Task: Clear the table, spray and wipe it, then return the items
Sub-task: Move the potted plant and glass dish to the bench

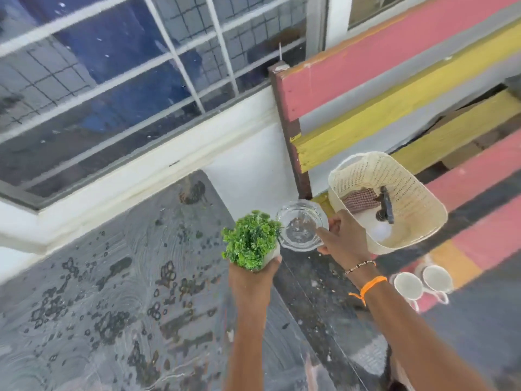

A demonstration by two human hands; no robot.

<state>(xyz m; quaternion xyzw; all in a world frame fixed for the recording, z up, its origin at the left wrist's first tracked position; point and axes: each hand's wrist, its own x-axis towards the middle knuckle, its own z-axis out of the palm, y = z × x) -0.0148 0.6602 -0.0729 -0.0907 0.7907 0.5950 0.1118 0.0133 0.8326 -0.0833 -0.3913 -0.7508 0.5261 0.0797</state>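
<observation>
My left hand (252, 279) grips a small white pot holding a green artificial plant (251, 239), held in the air at the table's right edge. My right hand (342, 237) pinches the rim of a clear glass ashtray (300, 224) just right of the plant, over the gap between table and bench. The grey table (112, 292) at the left carries wet streaks and soap bubbles. A cream basket (423, 218) on the bench holds a checked cloth (361, 200) and a spray bottle (386, 206) with a dark trigger.
Two white cups (423, 280) stand on the striped red, yellow and grey bench (479, 235) below the basket. A window with white bars (127, 80) and a white sill run behind the table. A dark floor gap (324, 306) separates table and bench.
</observation>
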